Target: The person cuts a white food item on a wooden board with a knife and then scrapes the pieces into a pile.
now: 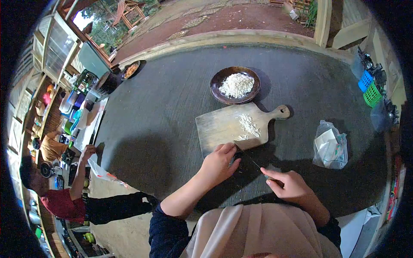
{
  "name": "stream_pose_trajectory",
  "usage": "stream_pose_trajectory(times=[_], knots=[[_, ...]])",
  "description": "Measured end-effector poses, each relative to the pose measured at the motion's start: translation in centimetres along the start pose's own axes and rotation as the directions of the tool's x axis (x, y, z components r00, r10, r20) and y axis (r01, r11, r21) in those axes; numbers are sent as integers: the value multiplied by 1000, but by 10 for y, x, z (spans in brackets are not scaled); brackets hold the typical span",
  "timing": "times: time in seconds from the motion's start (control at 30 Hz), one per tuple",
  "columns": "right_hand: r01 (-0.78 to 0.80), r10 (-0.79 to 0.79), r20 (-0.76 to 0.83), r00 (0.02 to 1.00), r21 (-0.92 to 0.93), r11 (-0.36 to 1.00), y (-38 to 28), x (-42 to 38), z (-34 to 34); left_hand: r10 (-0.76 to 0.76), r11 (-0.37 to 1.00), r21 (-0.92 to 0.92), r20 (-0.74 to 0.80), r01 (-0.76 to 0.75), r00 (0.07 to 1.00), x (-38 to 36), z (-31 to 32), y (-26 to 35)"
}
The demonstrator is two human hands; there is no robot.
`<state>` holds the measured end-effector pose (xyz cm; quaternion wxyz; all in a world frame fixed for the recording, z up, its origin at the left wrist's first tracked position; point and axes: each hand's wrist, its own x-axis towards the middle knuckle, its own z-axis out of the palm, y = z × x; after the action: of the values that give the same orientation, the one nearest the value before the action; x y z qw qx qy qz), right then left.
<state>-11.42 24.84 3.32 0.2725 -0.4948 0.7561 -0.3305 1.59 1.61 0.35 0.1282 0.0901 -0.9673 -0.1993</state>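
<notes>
My right hand (289, 185) is closed round the handle of a knife (250, 159), its blade slanting up and left over the near edge of a wooden cutting board (215, 124). By the blade's far end, my left hand (219, 162) rests at that same edge with fingers curled. Whatever they may hold is hidden. Thin white shreds (248, 124) lie on the right part of the board. Just beyond it stands a dark brown plate (215, 95) with a heap of similar white shreds (237, 86).
A clear plastic bag (330, 145) with white contents lies to the right on the dark table (167, 103). Blue (365, 81) and green baskets (372, 94) line the right edge. A dish of food (130, 70) sits far left. Another person (64, 202) stands at the left.
</notes>
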Motion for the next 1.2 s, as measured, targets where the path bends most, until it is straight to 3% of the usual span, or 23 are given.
stream_pose_trajectory(times=[0.17, 0.23, 0.47, 0.83, 0.97, 1.03, 1.2], knots=[[-13, 13, -4, 1000, -154, 988, -1, 1, 10, -3, 1000, -5, 12, 3, 1000, 0, -1, 0], [41, -55, -72, 996, -189, 981, 9, 5, 20, -4, 1000, -1, 16, 4, 1000, 0, 1, 0], [23, -30, -112, 993, -63, 998, 9, 3, 15, -5, 1000, -3, 1, 5, 1000, 1, -1, 1], [-47, 47, -1, 999, 5, 999, -2, -1, -1, 3, 1000, 5, 2, -3, 1000, 0, 1, -1], [-67, 67, 16, 998, -16, 998, -4, -2, -1, 16, 1000, -1, -4, -16, 1000, 0, 1, -2], [-20, 19, -12, 1000, -144, 989, -1, -1, 4, 15, 1000, -4, -1, -15, 1000, 0, 1, -3], [49, -67, -80, 995, -202, 978, 8, 4, 16, 9, 1000, 8, 22, -10, 1000, 1, 1, -1]])
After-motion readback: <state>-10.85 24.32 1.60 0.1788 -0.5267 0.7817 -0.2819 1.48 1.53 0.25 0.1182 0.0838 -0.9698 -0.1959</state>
